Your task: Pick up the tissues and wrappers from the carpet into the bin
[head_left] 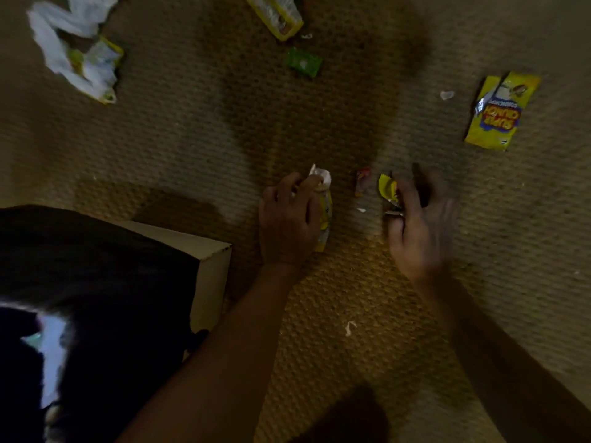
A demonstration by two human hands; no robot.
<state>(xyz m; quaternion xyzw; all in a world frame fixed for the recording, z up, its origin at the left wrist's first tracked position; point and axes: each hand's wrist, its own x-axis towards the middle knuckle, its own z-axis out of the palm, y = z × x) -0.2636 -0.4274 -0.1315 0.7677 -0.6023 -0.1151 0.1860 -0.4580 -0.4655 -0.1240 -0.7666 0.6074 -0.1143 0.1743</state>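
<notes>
My left hand (287,219) grips a crumpled yellow and white wrapper (324,215) just above the woven carpet (351,298). My right hand (419,225), blurred, closes its fingers on a small yellow wrapper (387,190). Between the hands lies a small red and pink wrapper (361,180). A yellow snack packet (495,113) lies flat at the right. A green wrapper (303,62) and a yellow packet (278,17) lie at the top. White tissues (73,36) with a yellow wrapper are heaped at the top left. The bin, a box lined with a black bag (96,282), stands at the left.
Small white scraps (350,327) (446,94) dot the carpet. The box's pale corner (214,273) sits close to my left forearm. Something pale shows inside the black bag (51,346). A dark shadow covers the carpet's middle.
</notes>
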